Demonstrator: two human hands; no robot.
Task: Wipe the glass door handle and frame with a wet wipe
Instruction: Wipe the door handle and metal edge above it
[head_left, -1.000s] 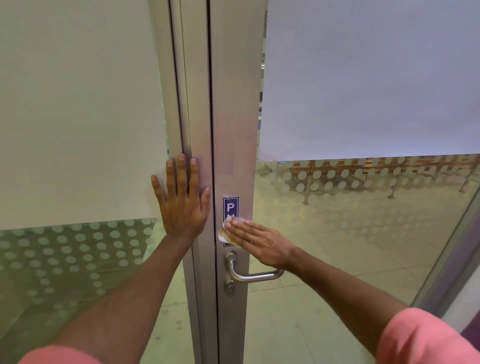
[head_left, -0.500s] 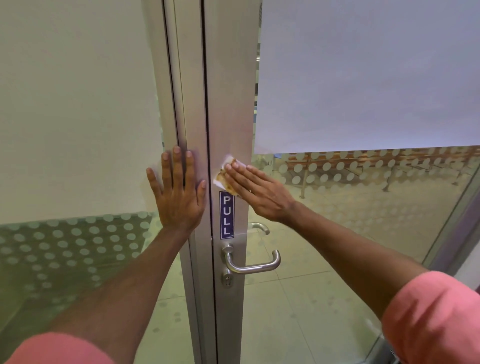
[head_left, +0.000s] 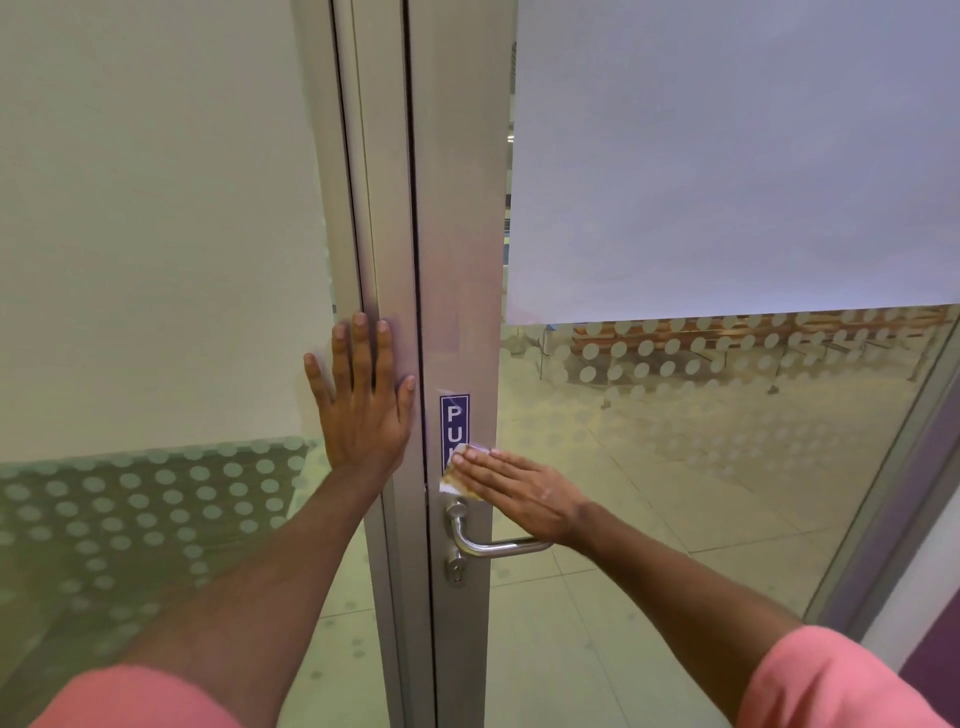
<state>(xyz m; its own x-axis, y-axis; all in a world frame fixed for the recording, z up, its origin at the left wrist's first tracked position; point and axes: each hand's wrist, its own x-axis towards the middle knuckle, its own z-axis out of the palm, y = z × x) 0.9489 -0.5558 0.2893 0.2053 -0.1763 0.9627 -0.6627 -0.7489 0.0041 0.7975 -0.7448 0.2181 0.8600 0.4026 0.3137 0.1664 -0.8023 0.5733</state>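
Observation:
The silver metal door frame (head_left: 462, 234) runs upright through the middle of the view. A blue PULL sticker (head_left: 454, 418) is stuck on it above the silver lever handle (head_left: 493, 545). My right hand (head_left: 519, 493) lies flat on the frame just above the handle and presses a white, stained wet wipe (head_left: 453, 480) against the lower half of the sticker. My left hand (head_left: 361, 400) rests flat with fingers spread on the neighbouring frame post, holding nothing.
Frosted glass panels with dot patterns (head_left: 156, 509) flank the frame on both sides. Through the right pane I see a tiled floor and wooden benches (head_left: 727, 338). A keyhole (head_left: 456, 571) sits below the handle. Another frame post (head_left: 893, 493) slants at the right.
My right hand slid the wipe up the frame above the sticker, then back down over its lower half, just above the handle. My left hand stayed put.

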